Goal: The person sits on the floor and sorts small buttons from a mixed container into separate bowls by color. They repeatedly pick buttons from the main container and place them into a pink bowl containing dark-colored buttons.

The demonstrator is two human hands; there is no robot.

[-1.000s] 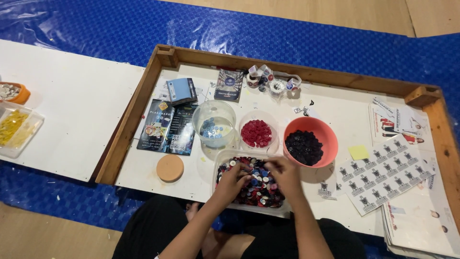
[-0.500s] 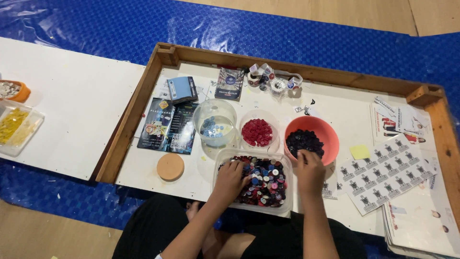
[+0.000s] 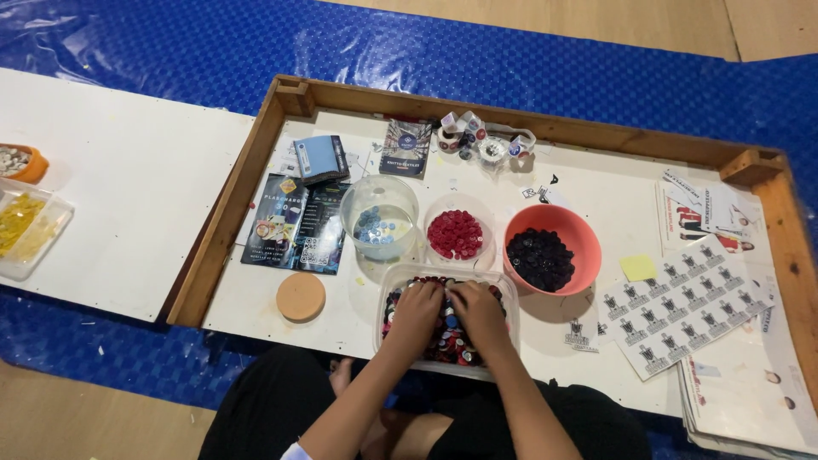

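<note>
Both hands are down in a clear rectangular tub (image 3: 392,281) full of mixed coloured buttons. My left hand (image 3: 416,311) rests on the left half of the pile, fingers curled into the buttons. My right hand (image 3: 479,311) lies beside it on the right half, fingertips touching the buttons. Whether either hand pinches a button is hidden. Behind the tub stand a clear bowl of blue buttons (image 3: 379,218), a clear bowl of red buttons (image 3: 455,232) and an orange bowl of black buttons (image 3: 550,249).
A wooden frame (image 3: 230,204) rims the white board. On it lie a round cork lid (image 3: 301,296), dark leaflets (image 3: 294,223), a blue card pack (image 3: 319,158), tape rolls (image 3: 477,140) and sticker sheets (image 3: 682,302). Left, a tub of yellow pieces (image 3: 25,230).
My right hand has come back from the orange bowl of black buttons into the mixed tub, beside the left hand, which stayed in the tub.
</note>
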